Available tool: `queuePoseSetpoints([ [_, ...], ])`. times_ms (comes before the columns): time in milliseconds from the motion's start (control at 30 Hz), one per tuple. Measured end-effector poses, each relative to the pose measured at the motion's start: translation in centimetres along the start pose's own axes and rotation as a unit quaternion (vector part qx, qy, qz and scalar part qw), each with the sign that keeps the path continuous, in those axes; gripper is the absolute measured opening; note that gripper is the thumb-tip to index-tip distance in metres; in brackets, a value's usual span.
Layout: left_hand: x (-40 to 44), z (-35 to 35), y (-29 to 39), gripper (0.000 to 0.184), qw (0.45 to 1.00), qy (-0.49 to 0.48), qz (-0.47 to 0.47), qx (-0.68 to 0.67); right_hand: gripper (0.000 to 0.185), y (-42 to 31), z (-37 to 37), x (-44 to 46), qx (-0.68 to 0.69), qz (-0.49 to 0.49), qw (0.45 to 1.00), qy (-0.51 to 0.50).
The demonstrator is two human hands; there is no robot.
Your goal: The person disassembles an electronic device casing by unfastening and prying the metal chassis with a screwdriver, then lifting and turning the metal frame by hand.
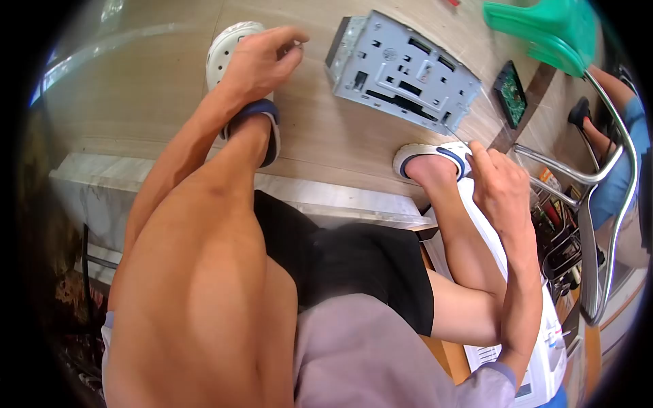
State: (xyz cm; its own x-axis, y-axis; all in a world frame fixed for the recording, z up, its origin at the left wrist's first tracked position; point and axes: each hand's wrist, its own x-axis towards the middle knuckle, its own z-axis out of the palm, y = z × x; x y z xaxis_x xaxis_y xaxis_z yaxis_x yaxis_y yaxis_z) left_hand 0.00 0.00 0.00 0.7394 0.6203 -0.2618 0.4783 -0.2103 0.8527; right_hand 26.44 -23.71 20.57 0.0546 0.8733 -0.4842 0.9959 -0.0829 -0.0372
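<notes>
A grey metal electronics chassis (pixel 405 75) with slots and holes lies on the tiled floor. My left hand (pixel 265 61) hovers over the left shoe, a short way left of the chassis. Its fingers are curled together, and what they pinch is too small to make out. Beyond the right shoe, my right hand (pixel 500 183) pinches a thin metal tool (pixel 460 138). The tool points towards the lower right corner of the chassis; whether it touches is unclear.
A green circuit board (pixel 510 95) in a dark frame lies right of the chassis. Further right are a green plastic stool (pixel 551 30), a chair's curved metal frame (pixel 629 177) and another person's legs. White clogs (pixel 430 156) flank the chassis. A marble step edge (pixel 340 197) crosses below.
</notes>
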Motion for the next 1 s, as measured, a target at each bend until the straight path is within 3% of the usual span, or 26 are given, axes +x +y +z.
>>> queuePoseSetpoints([
  [300,-0.5,-0.1,1.2,0.03,0.999,-0.003,0.02,0.038,0.011,1.1,1.0,-2.4,-0.014,-0.028,0.998,0.05],
  [433,-1.2,-2.3,5.4,0.032,0.99,-0.102,-0.069,0.073,0.009,0.4,1.3,-2.8,0.004,-0.019,0.997,0.077],
  [567,-0.6,-8.8,8.9,0.032,0.965,-0.108,0.112,0.209,0.006,1.3,3.4,-2.4,-0.005,-0.027,0.994,0.103],
  [667,-0.1,-14.6,16.0,0.031,0.932,-0.061,0.167,0.315,0.01,0.8,3.4,-2.2,-0.018,0.002,0.997,0.074],
  [767,-0.5,-17.6,27.4,0.031,0.913,-0.065,0.153,0.372,0.015,-0.3,1.1,-1.8,-0.016,0.046,0.999,0.024],
  [833,0.7,-17.9,31.0,0.03,0.9,0.012,0.301,0.313,0.015,-0.9,1.0,-1.6,-0.014,0.055,0.998,0.035],
  [933,-0.3,-18.8,36.8,0.03,0.847,0.052,0.442,0.29,0.017,-1.3,0.3,-0.8,-0.008,0.031,0.999,0.024],
  [1000,-4.4,-18.2,43.0,0.043,0.86,-0.029,0.314,0.4,0.018,-1.2,0.1,-0.4,0.0,0.019,0.999,0.032],
])
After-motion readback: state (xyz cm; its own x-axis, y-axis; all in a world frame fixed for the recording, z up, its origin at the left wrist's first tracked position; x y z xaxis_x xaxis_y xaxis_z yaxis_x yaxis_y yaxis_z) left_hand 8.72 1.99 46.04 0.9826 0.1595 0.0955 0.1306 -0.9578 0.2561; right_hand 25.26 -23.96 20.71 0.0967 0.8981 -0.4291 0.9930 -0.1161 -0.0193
